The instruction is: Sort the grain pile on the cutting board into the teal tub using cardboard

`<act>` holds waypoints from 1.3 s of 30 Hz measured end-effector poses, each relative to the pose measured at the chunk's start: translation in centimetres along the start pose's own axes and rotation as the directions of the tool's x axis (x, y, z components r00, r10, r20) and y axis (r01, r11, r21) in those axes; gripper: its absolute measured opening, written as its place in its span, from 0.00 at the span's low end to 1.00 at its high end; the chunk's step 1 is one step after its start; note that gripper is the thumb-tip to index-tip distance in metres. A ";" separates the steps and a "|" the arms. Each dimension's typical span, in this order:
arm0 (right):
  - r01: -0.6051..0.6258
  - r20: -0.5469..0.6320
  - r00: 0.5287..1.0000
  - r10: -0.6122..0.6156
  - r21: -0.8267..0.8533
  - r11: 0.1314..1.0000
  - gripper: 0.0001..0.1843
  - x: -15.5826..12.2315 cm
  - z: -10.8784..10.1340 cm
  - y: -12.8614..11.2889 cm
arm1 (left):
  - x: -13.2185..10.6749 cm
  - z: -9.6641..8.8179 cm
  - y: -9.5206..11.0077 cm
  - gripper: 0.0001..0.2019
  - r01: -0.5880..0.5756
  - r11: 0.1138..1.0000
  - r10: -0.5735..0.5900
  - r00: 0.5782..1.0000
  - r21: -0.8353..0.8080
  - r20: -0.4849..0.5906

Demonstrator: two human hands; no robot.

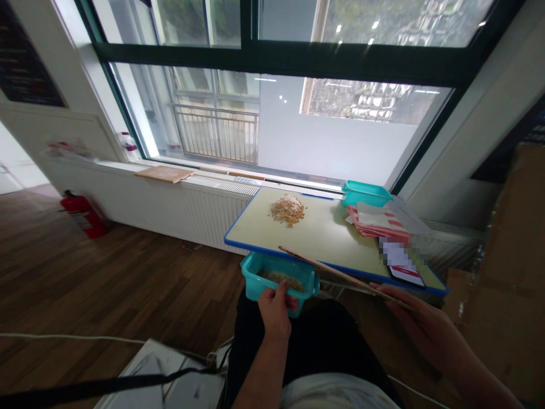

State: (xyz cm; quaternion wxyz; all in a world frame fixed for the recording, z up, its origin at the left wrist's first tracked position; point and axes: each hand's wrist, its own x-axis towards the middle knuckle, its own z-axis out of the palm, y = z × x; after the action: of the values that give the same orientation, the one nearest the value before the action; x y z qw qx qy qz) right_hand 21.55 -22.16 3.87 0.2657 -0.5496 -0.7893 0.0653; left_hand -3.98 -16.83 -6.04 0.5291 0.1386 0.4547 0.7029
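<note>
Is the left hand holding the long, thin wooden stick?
No, the right hand holds the long, thin wooden stick, while the left hand holds a turquoise plastic tub.

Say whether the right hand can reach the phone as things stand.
Probably yes: the phone lies on the table near its front edge, close to the right hand, nothing visibly blocking it, though that hand holds a stick it may need to release.
</note>
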 end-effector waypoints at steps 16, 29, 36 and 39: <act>-0.006 -0.053 0.999 0.005 -0.022 1.000 0.18 0.5 0.4 0.1 | 0.5 -0.9 0.6 0.16 0.011 1.000 -0.011 1.000 -0.003 0.023; 0.021 -0.039 0.999 -0.019 0.053 0.998 0.16 1.1 0.9 0.3 | 0.5 -0.9 0.8 0.17 0.017 1.000 -0.017 1.000 0.002 0.023; 0.032 -0.095 0.995 -0.024 0.083 0.996 0.16 1.5 1.5 0.0 | 0.4 -0.8 1.0 0.16 0.030 1.000 -0.030 0.999 0.001 0.022; 0.022 -0.074 0.997 -0.016 0.088 0.996 0.17 2.1 2.0 0.0 | 0.4 -0.8 0.9 0.16 0.033 0.999 -0.033 0.999 0.007 0.024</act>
State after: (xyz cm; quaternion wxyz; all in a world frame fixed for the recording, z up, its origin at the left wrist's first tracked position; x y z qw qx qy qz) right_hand 20.03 -19.91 2.93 0.3193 -0.5318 -0.7805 0.0775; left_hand -5.25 -16.88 -5.90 0.5455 0.1413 0.4527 0.6910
